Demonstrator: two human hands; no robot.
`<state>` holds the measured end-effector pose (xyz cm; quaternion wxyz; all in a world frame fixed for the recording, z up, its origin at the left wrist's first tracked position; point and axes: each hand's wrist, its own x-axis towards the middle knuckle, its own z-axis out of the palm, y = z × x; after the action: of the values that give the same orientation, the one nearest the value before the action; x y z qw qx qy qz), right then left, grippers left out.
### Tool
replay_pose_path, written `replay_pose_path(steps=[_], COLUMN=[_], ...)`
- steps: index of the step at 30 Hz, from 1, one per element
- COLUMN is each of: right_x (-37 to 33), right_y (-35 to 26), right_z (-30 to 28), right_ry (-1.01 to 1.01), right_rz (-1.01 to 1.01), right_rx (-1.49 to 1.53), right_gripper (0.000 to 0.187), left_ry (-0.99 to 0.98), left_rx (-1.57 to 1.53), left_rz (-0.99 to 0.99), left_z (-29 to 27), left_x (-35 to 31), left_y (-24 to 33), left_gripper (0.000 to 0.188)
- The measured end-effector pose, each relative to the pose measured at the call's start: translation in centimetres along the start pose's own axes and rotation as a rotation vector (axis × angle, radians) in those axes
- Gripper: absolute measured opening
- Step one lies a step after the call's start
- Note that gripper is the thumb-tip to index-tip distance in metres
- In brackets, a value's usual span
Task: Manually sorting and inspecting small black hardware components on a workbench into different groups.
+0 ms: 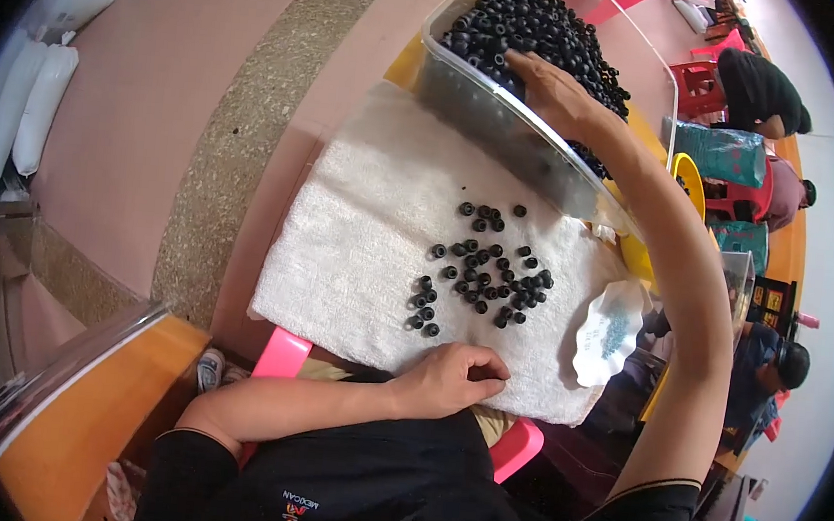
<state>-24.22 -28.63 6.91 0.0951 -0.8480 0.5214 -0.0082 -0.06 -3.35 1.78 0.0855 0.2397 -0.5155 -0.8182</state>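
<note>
My right hand (559,97) reaches over the near rim of a clear plastic bin (469,93). Its fingers are stretched out against a heap of small black cylindrical pieces (553,26) and partly cover them. My left hand (452,373) rests at the near edge of a white towel (342,215) on my lap, its fingers curled closed. Whatever may be inside its fingers is hidden. Ahead of it on the towel, several loose black pieces (484,279) stand or lie in a scattered group. A white wavy-edged dish (589,357) with tiny teal bits (617,330) sits at the towel's right.
Pink stool parts (282,353) show beside my lap. A yellow tub (688,179) stands past my right forearm. Farther right, several people sit near red stools (697,87) and green wrapped bundles (724,152). White sacks (45,109) lie at far left, above an orange-brown tabletop (97,407).
</note>
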Motion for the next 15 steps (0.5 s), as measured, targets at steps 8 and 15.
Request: replay_pose_path(steps=[8, 15], right_x=[1.2, 1.7], right_y=[1.2, 0.7], right_z=[1.3, 1.4], right_ry=[-0.121, -0.155], right_rz=[0.004, 0.153], right_rx=[0.050, 0.089], right_gripper=[0.028, 0.023], left_ry=[0.005, -0.006], left_rx=[-0.088, -0.023], left_rz=[0.031, -0.023], left_z=[0.2, -0.2], left_x=[0.2, -0.1], left_y=[-1.1, 0.1], left_gripper=[0.022, 0.022])
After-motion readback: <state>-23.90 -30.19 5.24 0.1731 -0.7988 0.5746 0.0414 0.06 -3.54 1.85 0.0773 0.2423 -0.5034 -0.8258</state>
